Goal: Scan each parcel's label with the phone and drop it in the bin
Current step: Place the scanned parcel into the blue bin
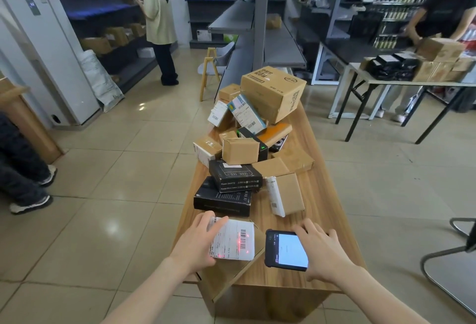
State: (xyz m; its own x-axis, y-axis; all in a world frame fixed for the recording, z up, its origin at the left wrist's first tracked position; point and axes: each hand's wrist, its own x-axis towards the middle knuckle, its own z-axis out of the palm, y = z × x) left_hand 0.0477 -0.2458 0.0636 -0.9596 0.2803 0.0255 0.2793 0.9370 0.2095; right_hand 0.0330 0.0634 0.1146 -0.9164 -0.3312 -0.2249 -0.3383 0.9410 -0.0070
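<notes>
Currently, a flat parcel with a white printed label (233, 240) is gripped at its left edge by the left hand (198, 241), with the thumb laid across the label. It is held over the near left corner of the long wooden table (316, 207). Red scanner dots (243, 243) are seen on the label's barcode.

A black rugged phone with a lit pale screen (287, 250) is held just beside the parcel by the right hand (322, 251), with fingers curled over its far and right edges.

Further parcels are heaped along the table behind:
- A black printed box (235, 175) is rested on a second black box (222, 200).
- A small brown cardboard box (240, 149) is set above them.
- A brown box with a white side label (286, 193) is laid apart to the right.
- A large brown cardboard carton (273, 91) is tilted at the far end.

All are shut, so contents are hidden. Which container is the bin cannot be told.
</notes>
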